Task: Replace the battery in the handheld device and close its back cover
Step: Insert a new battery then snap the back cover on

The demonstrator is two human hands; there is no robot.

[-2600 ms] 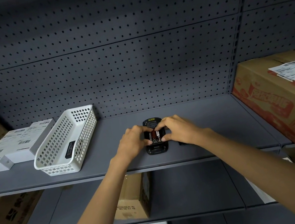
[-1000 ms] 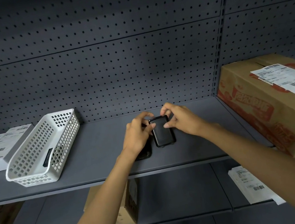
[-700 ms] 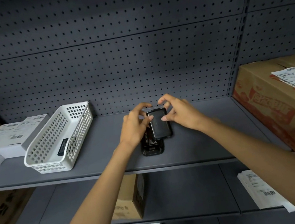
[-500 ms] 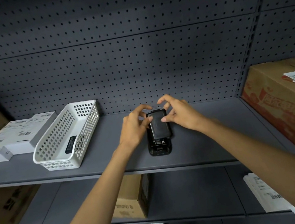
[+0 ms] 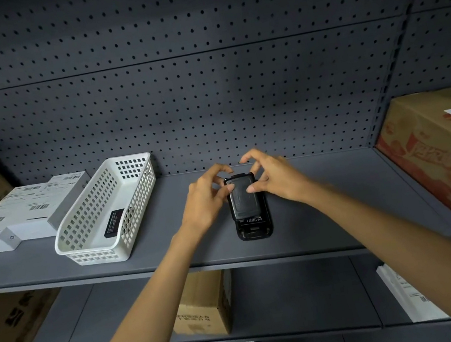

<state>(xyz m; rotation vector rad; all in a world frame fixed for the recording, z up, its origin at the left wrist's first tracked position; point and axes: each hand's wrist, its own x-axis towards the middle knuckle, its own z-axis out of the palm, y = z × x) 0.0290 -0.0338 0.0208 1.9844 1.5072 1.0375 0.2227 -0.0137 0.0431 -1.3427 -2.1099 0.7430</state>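
A black handheld device point(image 5: 254, 227) lies face down on the grey shelf point(image 5: 331, 212), its near end uncovered. The black back cover point(image 5: 244, 200) rests on top of it, over the far part. My left hand point(image 5: 208, 201) presses its thumb on the cover's left edge. My right hand point(image 5: 275, 175) presses its thumb on the cover's right side, the other fingers raised and spread. A black battery point(image 5: 114, 223) lies inside the white basket point(image 5: 97, 252) to the left.
White labelled boxes point(image 5: 24, 215) sit left of the basket. A large cardboard box point(image 5: 445, 162) stands at the right end of the shelf. A pegboard wall point(image 5: 205, 99) backs the shelf. Lower shelves hold cardboard boxes point(image 5: 202, 304) and papers point(image 5: 409, 295).
The battery, visible in the open device earlier, is now hidden under the back cover. Both hands carried the cover from beside the device onto it and now press with the thumbs.
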